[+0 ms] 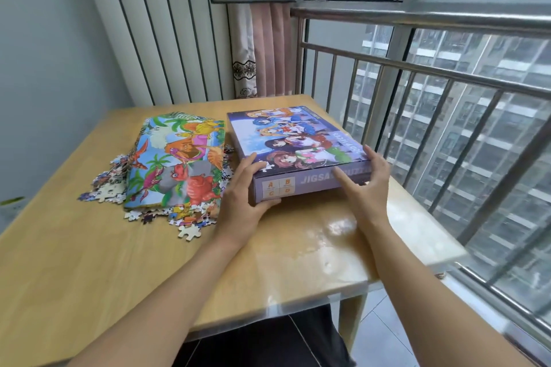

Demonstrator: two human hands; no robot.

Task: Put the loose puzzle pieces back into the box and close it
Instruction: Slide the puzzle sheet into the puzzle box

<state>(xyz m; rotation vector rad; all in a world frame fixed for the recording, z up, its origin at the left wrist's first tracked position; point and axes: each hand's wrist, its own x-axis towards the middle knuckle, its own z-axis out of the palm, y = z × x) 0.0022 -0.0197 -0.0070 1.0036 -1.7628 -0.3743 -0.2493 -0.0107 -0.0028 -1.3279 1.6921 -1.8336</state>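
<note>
Nearest, both hands rest on the near end of the purple box [298, 152], which lies lid-on at the right of the desk [149, 277]. Left hand [243, 191] cups the near-left corner, thumb under the edge; right hand [365, 185] is spread loosely over the near-right corner, apparently not clamped.

Left of the box, loose puzzle pieces [167, 214] lie scattered around and under a dinosaur-printed board [179, 161].

Judgement: the box must be opened first; no pieces appear packed yet.
</note>
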